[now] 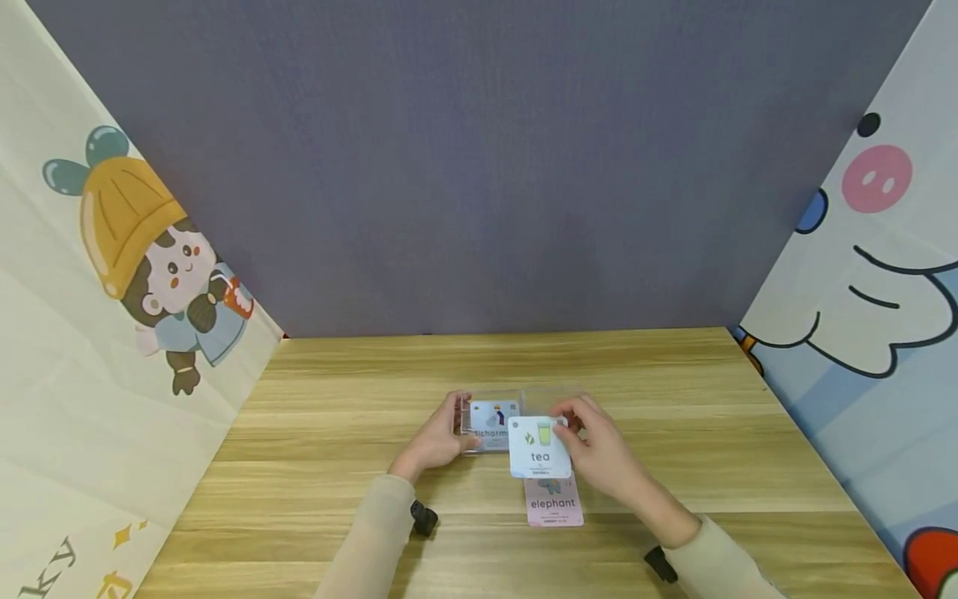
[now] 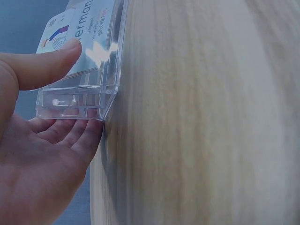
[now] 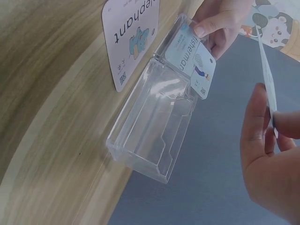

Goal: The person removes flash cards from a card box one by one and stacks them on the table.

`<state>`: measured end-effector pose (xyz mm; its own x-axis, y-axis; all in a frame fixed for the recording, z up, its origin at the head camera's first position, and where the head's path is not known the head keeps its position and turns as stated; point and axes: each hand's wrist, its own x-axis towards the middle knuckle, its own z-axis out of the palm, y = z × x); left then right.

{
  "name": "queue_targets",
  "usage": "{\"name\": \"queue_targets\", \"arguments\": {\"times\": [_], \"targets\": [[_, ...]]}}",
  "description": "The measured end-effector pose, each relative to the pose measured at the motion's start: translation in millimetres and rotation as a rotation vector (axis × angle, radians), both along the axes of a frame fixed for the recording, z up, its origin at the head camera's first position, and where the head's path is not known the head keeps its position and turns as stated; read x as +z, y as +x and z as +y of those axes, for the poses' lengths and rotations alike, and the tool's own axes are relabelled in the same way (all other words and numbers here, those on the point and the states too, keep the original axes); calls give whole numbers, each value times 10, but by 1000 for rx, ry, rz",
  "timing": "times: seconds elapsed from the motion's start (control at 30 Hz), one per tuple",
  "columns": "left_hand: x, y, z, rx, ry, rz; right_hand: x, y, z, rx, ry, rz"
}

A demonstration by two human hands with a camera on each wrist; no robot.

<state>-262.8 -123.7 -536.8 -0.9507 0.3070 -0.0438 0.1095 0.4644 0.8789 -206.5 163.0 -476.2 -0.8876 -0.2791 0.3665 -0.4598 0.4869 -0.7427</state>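
My left hand [image 1: 440, 434] grips the left end of a clear plastic card box [image 3: 157, 105], its thumb over a card in the left wrist view. That fisherman card [image 3: 190, 54] lies face up at the box's left compartment. Pinched at its right edge by my right hand [image 1: 602, 445], a white tea card [image 1: 537, 459] is raised in front of the box's right compartment. Below it, a pink elephant card [image 1: 555, 506] lies on the table, its upper part covered by the tea card in the head view.
The wooden table [image 1: 337, 374] reaches back to a dark grey panel [image 1: 479, 166]. Printed cartoon sheets flank it, a capped figure [image 1: 160, 249] on the left and a pink-nosed one [image 1: 876, 179] on the right. Small black devices [image 1: 424, 519] sit at both wrists.
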Motion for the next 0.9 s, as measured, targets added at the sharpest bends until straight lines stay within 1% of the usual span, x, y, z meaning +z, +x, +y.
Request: {"name": "queue_targets", "arguments": {"times": [0.33, 0.53, 0.9], "targets": [[6, 4, -2, -3, 9, -1, -39, 19, 42, -5, -22, -24], [16, 5, -2, -2, 6, 0, -54, 35, 74, -11, -3, -14], [7, 1, -1, -5, 11, -9, -107, 59, 114, -23, 4, -37]]}}
